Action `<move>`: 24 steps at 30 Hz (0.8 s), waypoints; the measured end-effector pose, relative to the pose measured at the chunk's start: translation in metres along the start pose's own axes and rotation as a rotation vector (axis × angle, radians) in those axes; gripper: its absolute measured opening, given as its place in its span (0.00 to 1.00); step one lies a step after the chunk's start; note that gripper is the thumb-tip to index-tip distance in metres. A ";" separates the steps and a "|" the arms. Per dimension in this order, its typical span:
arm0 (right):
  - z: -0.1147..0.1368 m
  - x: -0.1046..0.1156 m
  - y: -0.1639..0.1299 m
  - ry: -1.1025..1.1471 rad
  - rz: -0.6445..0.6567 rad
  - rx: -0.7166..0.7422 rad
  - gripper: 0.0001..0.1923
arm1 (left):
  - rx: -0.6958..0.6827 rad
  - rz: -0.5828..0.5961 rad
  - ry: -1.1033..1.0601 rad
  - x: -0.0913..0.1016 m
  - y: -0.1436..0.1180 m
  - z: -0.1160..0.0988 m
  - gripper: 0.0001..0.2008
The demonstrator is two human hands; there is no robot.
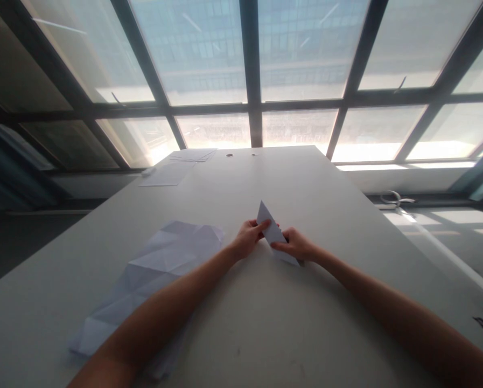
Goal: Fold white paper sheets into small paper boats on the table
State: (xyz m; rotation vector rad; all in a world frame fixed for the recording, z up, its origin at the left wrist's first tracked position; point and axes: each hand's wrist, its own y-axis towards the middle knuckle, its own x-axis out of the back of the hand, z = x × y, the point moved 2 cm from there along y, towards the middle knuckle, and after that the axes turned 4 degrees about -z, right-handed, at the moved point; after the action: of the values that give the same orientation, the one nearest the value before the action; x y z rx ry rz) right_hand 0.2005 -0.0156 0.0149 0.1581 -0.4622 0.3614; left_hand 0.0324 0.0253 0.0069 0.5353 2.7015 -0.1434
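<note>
A small white folded paper [272,231], triangular with a point rising away from me, lies on the white table [289,183] between both hands. My left hand [249,237] pinches its upper left edge with thumb and fingers. My right hand [296,245] presses and grips its lower right part against the tabletop. Both forearms reach in from the near edge.
A pile of creased white paper sheets [152,275] lies to the left under my left forearm. Flat sheets [176,167] rest at the table's far left corner. Two small round holes [229,155] sit near the far edge. Large windows [249,64] stand beyond.
</note>
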 end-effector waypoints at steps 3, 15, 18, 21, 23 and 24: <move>-0.002 -0.001 0.001 0.038 0.014 -0.034 0.20 | -0.087 -0.158 -0.092 0.009 0.005 -0.003 0.19; -0.011 0.003 0.010 0.067 -0.239 -0.003 0.27 | -0.218 -0.480 -0.272 0.029 0.019 -0.010 0.09; -0.012 0.004 0.008 0.099 -0.246 -0.003 0.29 | -0.219 -0.501 -0.290 0.030 0.019 -0.009 0.07; -0.015 0.003 0.008 0.118 -0.243 -0.005 0.31 | -0.209 -0.514 -0.305 0.029 0.020 -0.009 0.07; -0.017 0.004 0.008 0.125 -0.259 -0.013 0.32 | -0.201 -0.526 -0.313 0.029 0.019 -0.011 0.07; -0.017 0.004 0.008 0.129 -0.270 -0.018 0.33 | -0.197 -0.526 -0.312 0.029 0.019 -0.011 0.07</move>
State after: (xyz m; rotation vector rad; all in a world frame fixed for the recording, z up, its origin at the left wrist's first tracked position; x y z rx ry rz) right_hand 0.2079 -0.0028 0.0020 0.1761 -0.3116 0.1012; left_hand 0.0112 0.0544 0.0058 -0.2458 2.4473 -0.0884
